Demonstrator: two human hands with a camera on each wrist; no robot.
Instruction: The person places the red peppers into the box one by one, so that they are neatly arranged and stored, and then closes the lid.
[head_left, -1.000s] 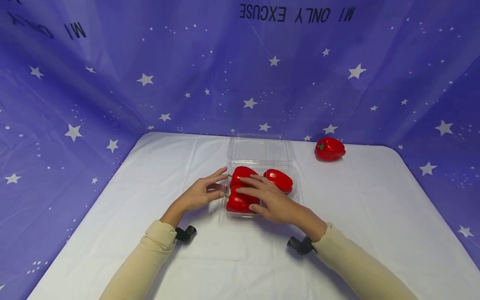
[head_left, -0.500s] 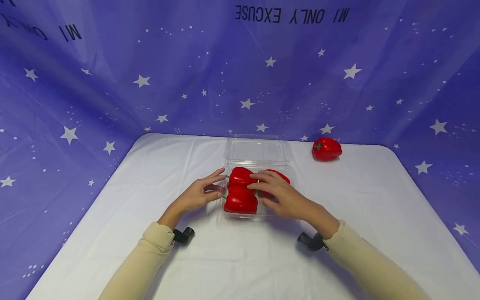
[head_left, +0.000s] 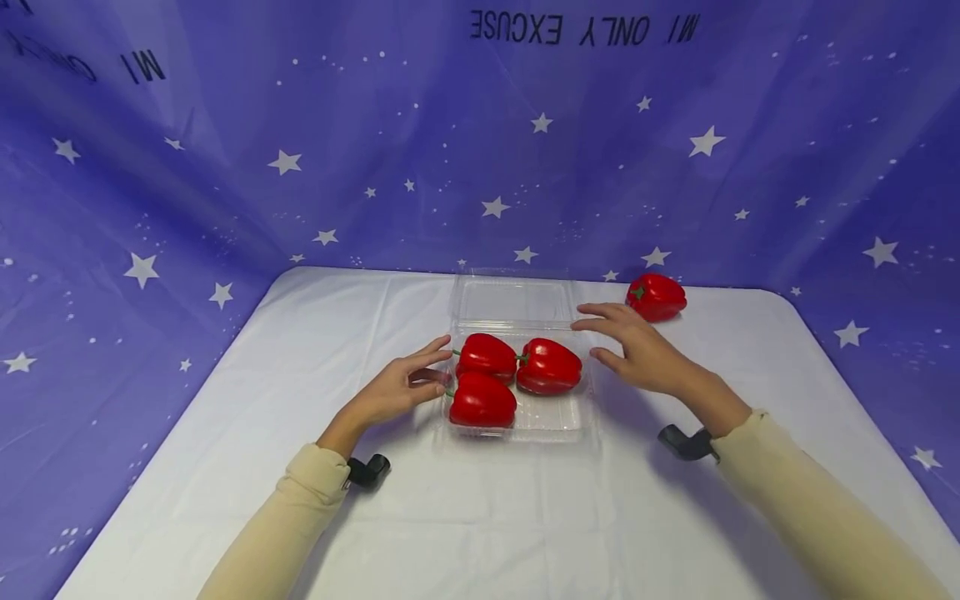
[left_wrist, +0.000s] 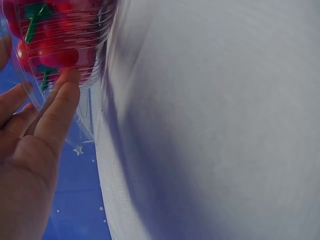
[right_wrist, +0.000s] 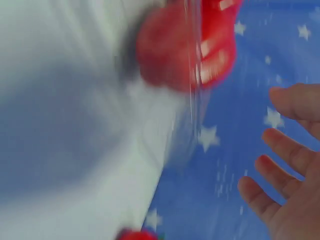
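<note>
A clear plastic clamshell box [head_left: 551,414] lies with its lid [head_left: 516,300] folded back. Three red bell peppers are inside: a front-left pepper [head_left: 482,402], a back-left pepper [head_left: 486,356] and a right-hand pepper [head_left: 550,367]. My left hand [head_left: 393,387] rests its loosely extended fingertips at the box's left wall; in the left wrist view, fingers [left_wrist: 57,112] lie against the ribbed plastic. Beyond the box's right side, my right hand [head_left: 645,350] hovers with spread fingers, holding nothing. Just past it, another red bell pepper [head_left: 657,297] lies on the table.
A white cloth covers the table [head_left: 480,525]. Behind it and along both sides hangs a blue curtain [head_left: 420,125] with white stars. Black wrist mounts [head_left: 369,472] stick out from both sleeves.
My right hand has left the peppers in the box and moved right, towards the loose pepper. The right-hand pepper is fully uncovered and sits slightly further left. My left hand has stayed put.
</note>
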